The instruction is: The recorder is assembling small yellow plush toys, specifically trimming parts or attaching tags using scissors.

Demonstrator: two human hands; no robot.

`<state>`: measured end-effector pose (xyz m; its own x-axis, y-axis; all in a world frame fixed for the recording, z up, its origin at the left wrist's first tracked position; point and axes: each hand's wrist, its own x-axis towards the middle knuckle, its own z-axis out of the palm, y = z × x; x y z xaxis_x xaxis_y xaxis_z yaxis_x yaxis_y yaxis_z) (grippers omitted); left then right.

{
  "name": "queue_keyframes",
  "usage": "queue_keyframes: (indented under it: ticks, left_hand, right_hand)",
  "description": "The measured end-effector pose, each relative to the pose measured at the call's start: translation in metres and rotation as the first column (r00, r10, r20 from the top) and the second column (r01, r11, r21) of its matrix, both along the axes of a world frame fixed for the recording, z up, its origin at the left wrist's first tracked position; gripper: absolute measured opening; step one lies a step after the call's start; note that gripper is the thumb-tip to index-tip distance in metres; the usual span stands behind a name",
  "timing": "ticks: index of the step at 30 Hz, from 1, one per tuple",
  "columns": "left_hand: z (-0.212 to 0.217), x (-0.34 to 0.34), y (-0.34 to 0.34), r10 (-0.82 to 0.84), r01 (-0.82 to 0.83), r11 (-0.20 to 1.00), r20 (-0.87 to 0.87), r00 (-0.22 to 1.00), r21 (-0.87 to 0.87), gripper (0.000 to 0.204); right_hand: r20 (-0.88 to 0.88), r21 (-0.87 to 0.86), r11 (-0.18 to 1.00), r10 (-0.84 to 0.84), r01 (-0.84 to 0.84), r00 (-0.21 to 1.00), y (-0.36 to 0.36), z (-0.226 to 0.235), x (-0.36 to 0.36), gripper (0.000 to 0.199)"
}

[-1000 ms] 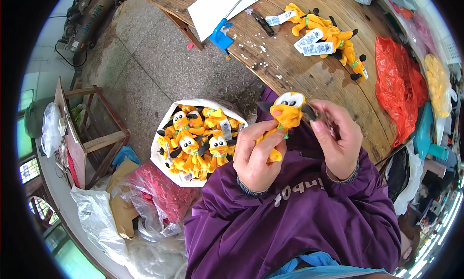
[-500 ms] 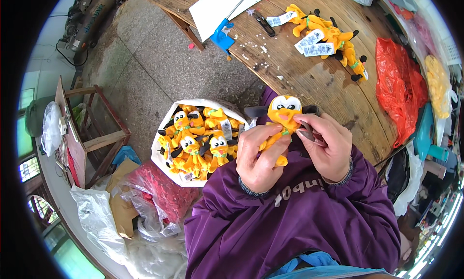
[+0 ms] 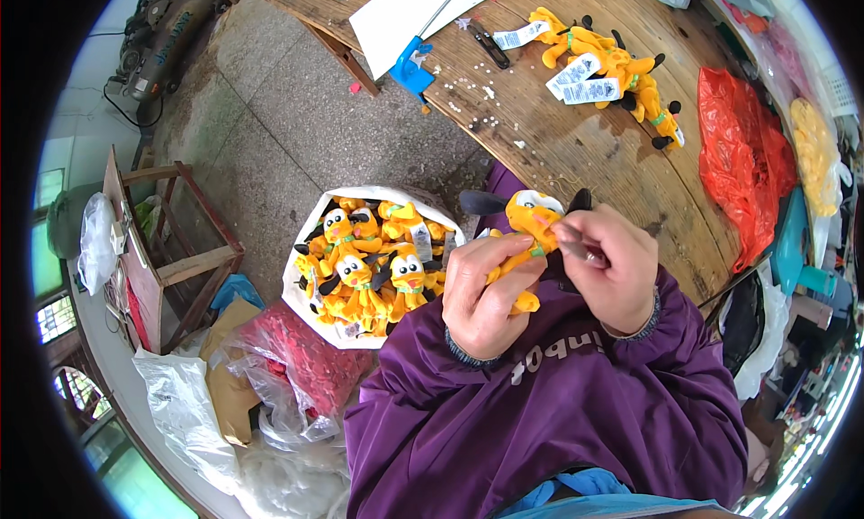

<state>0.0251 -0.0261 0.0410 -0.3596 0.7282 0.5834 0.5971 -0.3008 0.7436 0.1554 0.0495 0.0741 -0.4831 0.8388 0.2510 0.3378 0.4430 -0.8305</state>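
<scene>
In front of my chest, my left hand [image 3: 489,290] grips a yellow plush dog [image 3: 527,215] around its body. The toy has black ears, white eye patches and a green collar, and its head now tilts. My right hand [image 3: 617,258] is closed on a small dark metal tool [image 3: 585,251], held close to the dog's muzzle and collar. Fingers cover most of this tool, so its exact kind cannot be told. Left of my hands stands a white sack [image 3: 297,310] filled with several finished-looking plush dogs [image 3: 354,272] of the same sort.
On the wooden table [image 3: 576,164] lie more plush dogs [image 3: 621,65] with white tags, a black-handled cutter [image 3: 489,46], a blue clamp-like piece [image 3: 412,72] and a red plastic bag [image 3: 740,159]. A wooden frame [image 3: 184,249] and a bag of red material [image 3: 292,357] are at left.
The plush dog's head has tipped back and turned away, so its eyes show less. My right hand has shifted slightly with the tool at the muzzle; the left grip stays.
</scene>
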Motion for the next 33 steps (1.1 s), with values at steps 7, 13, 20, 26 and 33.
queue_keyframes:
  ticks: [7, 13, 20, 26, 33]
  left_hand:
    - [0.002, -0.003, 0.002, 0.019, -0.018, 0.999, 0.038, 0.999, -0.036, 0.036]
    - [-0.002, -0.005, 0.001, 0.077, -0.011, 0.988, 0.428, 0.901, -0.156, 0.037]
    - [-0.010, -0.011, 0.002, 0.082, 0.184, 0.976, 0.978, 0.194, -0.118, 0.033]
    - [-0.009, -0.006, 0.003, 0.069, 0.191, 0.977, 0.991, 0.119, -0.091, 0.031]
    - [-0.015, -0.007, -0.003, 0.005, 0.296, 0.954, 0.990, 0.138, -0.046, 0.038]
  right_hand:
    - [-0.077, -0.218, 0.974, -0.073, 0.055, 0.994, 0.005, -0.003, 0.007, 0.014]
    - [-0.064, -0.259, 0.964, 0.049, -0.064, 0.997, 0.011, 0.001, 0.021, 0.013]
    - [-0.044, -0.036, 0.999, -0.012, 0.011, 0.999, 0.009, -0.011, 0.015, 0.025]
    - [-0.029, -0.050, 0.997, -0.062, 0.060, 0.998, -0.001, -0.007, -0.004, 0.020]
    - [-0.032, 0.091, 0.992, -0.089, 0.092, 0.995, 0.003, -0.021, -0.008, 0.025]
